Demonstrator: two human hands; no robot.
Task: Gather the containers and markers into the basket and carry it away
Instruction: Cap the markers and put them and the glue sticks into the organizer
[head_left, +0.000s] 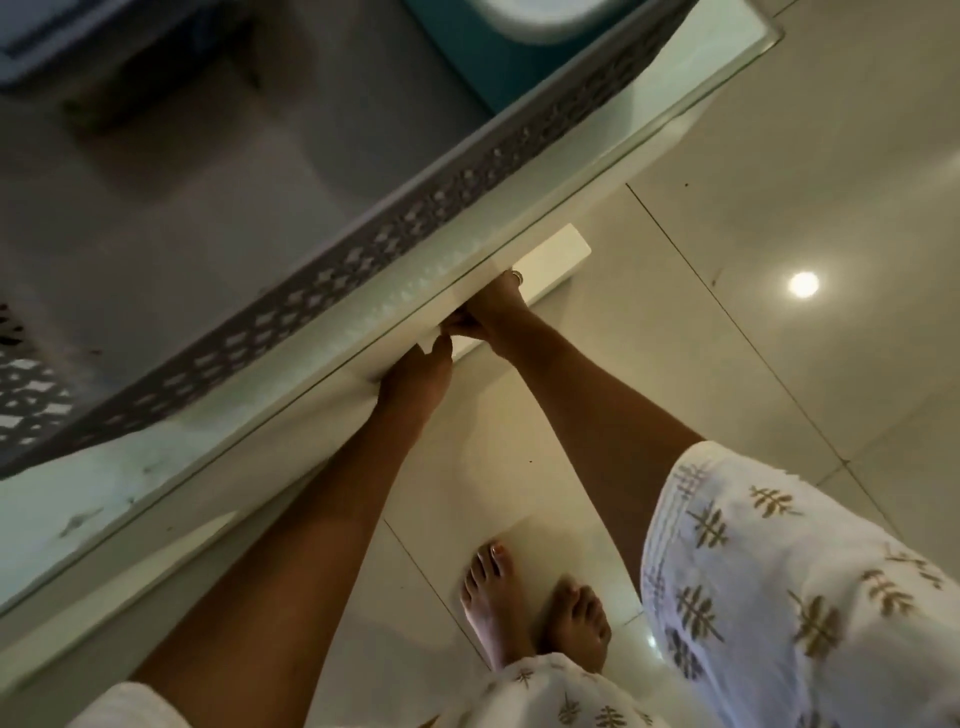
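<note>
1. Most of the glass tabletop (119, 499) is taken up by the basket wall (363, 249), running from 8 to 1 o'clock.
2. Open floor (779, 182) is seen toward 3 o'clock.

The fingers of the left hand (415, 374) and right hand (493, 306) vanish under the table edge (322, 374). The basket (363, 244) above that edge is blurred and cut off, its contents indistinct.
</note>
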